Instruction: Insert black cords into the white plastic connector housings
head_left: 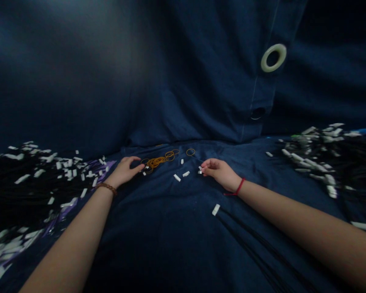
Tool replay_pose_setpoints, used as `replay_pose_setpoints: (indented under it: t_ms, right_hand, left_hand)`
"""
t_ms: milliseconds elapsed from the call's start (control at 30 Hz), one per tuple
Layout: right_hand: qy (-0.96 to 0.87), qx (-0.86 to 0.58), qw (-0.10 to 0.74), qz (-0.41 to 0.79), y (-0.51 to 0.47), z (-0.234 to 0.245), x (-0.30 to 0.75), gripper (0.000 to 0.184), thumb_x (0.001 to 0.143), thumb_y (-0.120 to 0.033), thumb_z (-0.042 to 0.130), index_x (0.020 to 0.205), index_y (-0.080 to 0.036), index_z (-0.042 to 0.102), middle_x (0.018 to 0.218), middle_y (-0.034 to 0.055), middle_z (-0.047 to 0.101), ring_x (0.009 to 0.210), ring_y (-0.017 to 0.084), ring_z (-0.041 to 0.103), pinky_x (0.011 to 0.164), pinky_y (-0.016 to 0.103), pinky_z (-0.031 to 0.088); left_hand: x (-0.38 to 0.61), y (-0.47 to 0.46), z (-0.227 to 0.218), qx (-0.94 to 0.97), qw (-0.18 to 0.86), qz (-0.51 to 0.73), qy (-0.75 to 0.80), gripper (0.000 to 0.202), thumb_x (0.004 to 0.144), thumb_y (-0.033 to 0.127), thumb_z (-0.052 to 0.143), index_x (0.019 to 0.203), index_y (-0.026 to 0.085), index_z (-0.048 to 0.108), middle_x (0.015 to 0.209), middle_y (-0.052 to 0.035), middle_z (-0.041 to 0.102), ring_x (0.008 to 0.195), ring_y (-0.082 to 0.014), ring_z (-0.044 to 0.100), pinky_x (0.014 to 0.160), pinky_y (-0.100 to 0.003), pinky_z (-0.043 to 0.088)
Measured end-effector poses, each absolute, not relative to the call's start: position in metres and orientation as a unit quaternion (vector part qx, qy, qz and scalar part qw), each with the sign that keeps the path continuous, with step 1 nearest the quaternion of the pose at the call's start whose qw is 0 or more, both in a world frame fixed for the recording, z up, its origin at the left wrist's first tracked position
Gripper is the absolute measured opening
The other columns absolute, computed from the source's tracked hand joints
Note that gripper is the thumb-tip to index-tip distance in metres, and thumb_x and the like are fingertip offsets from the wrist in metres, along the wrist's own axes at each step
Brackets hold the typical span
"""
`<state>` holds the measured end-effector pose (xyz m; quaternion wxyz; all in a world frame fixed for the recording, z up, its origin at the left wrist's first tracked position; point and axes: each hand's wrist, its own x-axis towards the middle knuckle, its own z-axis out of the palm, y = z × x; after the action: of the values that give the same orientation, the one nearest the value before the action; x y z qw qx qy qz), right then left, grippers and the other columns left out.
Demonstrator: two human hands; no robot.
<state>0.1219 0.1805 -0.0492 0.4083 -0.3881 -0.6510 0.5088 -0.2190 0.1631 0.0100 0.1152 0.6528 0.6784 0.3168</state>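
Note:
My right hand [222, 174], with a red string at the wrist, pinches a small white plastic connector [200, 171] between thumb and fingertips. My left hand [125, 171], wearing a brown braided bracelet, has thumb and forefinger apart beside a heap of yellow-brown rubber bands [157, 162]. Close to its fingertips lies a small white piece [144, 173]; whether the hand touches it I cannot tell. Between the hands, a few loose white connectors [177, 178] rest on the dark blue cloth [158, 228]. One single rubber band [190, 152] lies apart from the heap.
Below my right forearm, black wires end in a white connector [216, 210]. Large piles of black wires with white connectors lie at the left [21, 195] and right [354, 162]. A dark blue curtain [177, 81] with a pale ring eyelet [273, 58] hangs behind.

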Motion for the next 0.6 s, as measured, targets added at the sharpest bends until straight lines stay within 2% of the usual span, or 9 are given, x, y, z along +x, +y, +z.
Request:
replay_pose_setpoints:
  t_ms: [167, 300, 467, 600]
  right_hand:
    - [-0.653, -0.391, 0.415, 0.498, 0.180, -0.052, 0.122, 0.026, 0.085, -0.028, 0.047, 0.106, -0.012, 0.050, 0.100, 0.0061, 0.053, 0.084, 0.014, 0.055, 0.072, 0.032, 0.047]
    - [-0.665, -0.394, 0.417, 0.479, 0.180, -0.053, 0.122, 0.026, 0.086, -0.028, 0.046, 0.105, -0.012, 0.050, 0.099, 0.0060, 0.054, 0.083, 0.014, 0.055, 0.072, 0.032, 0.047]
    - [-0.697, -0.397, 0.415, 0.430, 0.182, -0.054, 0.123, 0.027, 0.086, -0.029, 0.046, 0.106, -0.012, 0.049, 0.099, 0.0061, 0.053, 0.083, 0.014, 0.055, 0.071, 0.032, 0.048]
    - [-0.744, -0.396, 0.404, 0.356, 0.180, -0.051, 0.124, 0.028, 0.086, -0.029, 0.045, 0.108, -0.012, 0.048, 0.101, 0.0064, 0.053, 0.083, 0.014, 0.055, 0.071, 0.032, 0.048]
  left_hand:
    - [-0.204, 0.164, 0.004, 0.697, 0.059, 0.226, 0.678, 0.025, 0.081, 0.028, 0.050, 0.103, 0.016, 0.053, 0.105, -0.0070, 0.056, 0.088, -0.0195, 0.056, 0.075, -0.040, 0.046]
    - [-0.204, 0.164, 0.006, 0.691, -0.011, 0.207, 0.693, 0.027, 0.082, 0.028, 0.049, 0.105, 0.015, 0.052, 0.106, -0.0073, 0.055, 0.089, -0.0201, 0.056, 0.075, -0.041, 0.046]
    - [-0.196, 0.159, 0.011, 0.723, -0.040, 0.179, 0.666, 0.023, 0.081, 0.029, 0.049, 0.100, 0.016, 0.054, 0.100, -0.0060, 0.058, 0.083, -0.0179, 0.057, 0.072, -0.038, 0.047]
    - [-0.161, 0.149, 0.019, 0.771, -0.062, 0.192, 0.604, 0.023, 0.082, 0.029, 0.048, 0.101, 0.016, 0.054, 0.104, -0.0068, 0.056, 0.090, -0.0197, 0.055, 0.077, -0.041, 0.045]
